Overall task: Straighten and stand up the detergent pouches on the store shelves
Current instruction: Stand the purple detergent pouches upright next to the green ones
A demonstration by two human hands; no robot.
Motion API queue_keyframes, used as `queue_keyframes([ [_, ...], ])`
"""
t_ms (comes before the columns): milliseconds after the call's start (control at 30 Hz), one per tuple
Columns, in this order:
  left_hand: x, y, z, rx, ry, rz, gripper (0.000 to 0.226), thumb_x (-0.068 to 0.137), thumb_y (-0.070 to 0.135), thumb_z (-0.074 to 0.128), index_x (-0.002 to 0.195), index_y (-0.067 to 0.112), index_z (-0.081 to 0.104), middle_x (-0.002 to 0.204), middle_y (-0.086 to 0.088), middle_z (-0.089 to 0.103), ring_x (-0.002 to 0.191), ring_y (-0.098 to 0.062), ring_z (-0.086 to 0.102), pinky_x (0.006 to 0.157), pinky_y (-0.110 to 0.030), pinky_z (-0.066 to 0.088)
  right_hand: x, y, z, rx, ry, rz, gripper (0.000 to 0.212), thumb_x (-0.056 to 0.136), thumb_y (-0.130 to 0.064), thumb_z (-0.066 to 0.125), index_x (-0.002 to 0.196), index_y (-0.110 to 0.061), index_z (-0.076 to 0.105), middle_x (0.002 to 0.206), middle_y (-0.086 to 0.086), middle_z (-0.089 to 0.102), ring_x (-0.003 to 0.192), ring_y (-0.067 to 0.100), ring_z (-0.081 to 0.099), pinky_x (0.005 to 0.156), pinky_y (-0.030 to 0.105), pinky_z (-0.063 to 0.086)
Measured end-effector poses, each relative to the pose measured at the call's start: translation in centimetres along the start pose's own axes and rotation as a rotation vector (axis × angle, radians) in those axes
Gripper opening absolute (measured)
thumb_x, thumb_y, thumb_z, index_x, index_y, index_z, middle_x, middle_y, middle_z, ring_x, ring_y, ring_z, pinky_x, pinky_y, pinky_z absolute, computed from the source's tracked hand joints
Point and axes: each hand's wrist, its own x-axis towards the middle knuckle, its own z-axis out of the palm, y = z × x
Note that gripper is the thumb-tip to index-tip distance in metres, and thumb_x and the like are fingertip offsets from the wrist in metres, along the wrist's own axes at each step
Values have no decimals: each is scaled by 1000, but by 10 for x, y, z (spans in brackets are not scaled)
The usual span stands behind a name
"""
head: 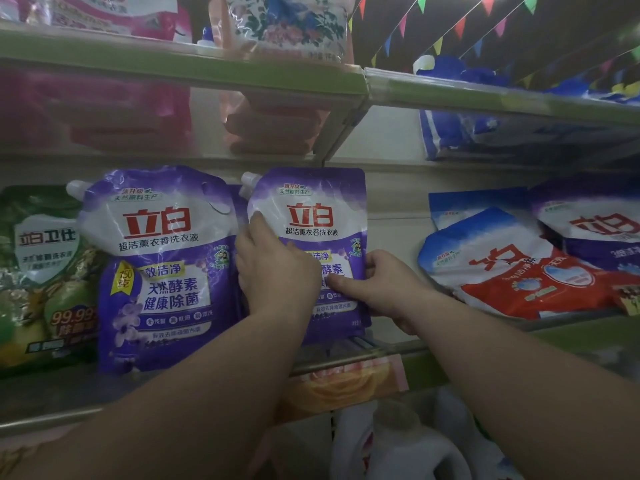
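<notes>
Frame centre: left hand [273,268] lies flat, fingers straight, on upright purple pouch [311,216]. Right hand [384,289] grip narrow, pinching pouch's right edge, thumb on front.

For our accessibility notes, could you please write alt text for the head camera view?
Both hands hold a purple detergent pouch upright on a store shelf, the left hand on its front, the right hand gripping its right edge. A matching pouch stands beside it; a red and white bag lies flat to the right.
</notes>
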Motion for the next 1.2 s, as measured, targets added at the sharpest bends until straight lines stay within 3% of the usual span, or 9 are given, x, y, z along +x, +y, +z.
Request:
queue_keyframes([
  [133, -4, 4, -4, 103, 20, 47, 56, 103, 24, 59, 155, 20, 39, 164, -6, 32, 147, -32, 36, 118, -51, 38, -2, 0, 2, -60, 20, -32, 52, 77, -52, 92, 108, -31, 54, 115, -6, 74, 99, 15, 76, 87, 45, 67],
  [333, -12, 8, -7, 155, -24, 104, 41, 99, 32, 63, 138, 22, 53, 142, -2, 47, 132, -28, 43, 112, -51, 43, -8, -5, 3, -149, 34, -77, 49, 79, -54, 89, 103, -34, 51, 105, -12, 70, 96, 11, 72, 85, 39, 65],
  [533, -15, 10, -8, 177, -113, 140, 39, 97, 30, 61, 135, 23, 53, 141, 1, 49, 131, -25, 42, 108, -46, 39, -9, -6, 3, -178, 32, -77, 57, 83, -51, 86, 121, -25, 53, 115, -7, 70, 101, 13, 71, 91, 43, 64],
  [800, -14, 8, -8, 171, -158, 105, 40, 96, 26, 58, 135, 22, 52, 142, 0, 47, 132, -26, 39, 110, -46, 35, -7, -3, 3, -228, 50, -95, 57, 84, -54, 84, 121, -25, 51, 114, -8, 69, 98, 9, 69, 77, 31, 60],
  [967, -11, 6, -8, 145, -202, 51, 42, 95, 27, 60, 135, 23, 50, 144, 0, 44, 135, -26, 37, 112, -49, 38, -5, -1, 3, -252, 53, -106, 58, 85, -58, 82, 119, -25, 49, 104, -11, 64, 89, 3, 65, 63, 23, 48],
  [1200, -12, 4, -17, 201, -289, 77, 52, 88, 30, 70, 136, 26, 48, 143, 2, 40, 135, -25, 35, 112, -48, 39, -4, -2, 4, -277, 69, -91, 62, 83, -61, 82, 120, -24, 49, 116, -6, 67, 91, 8, 64, 64, 24, 48],
])
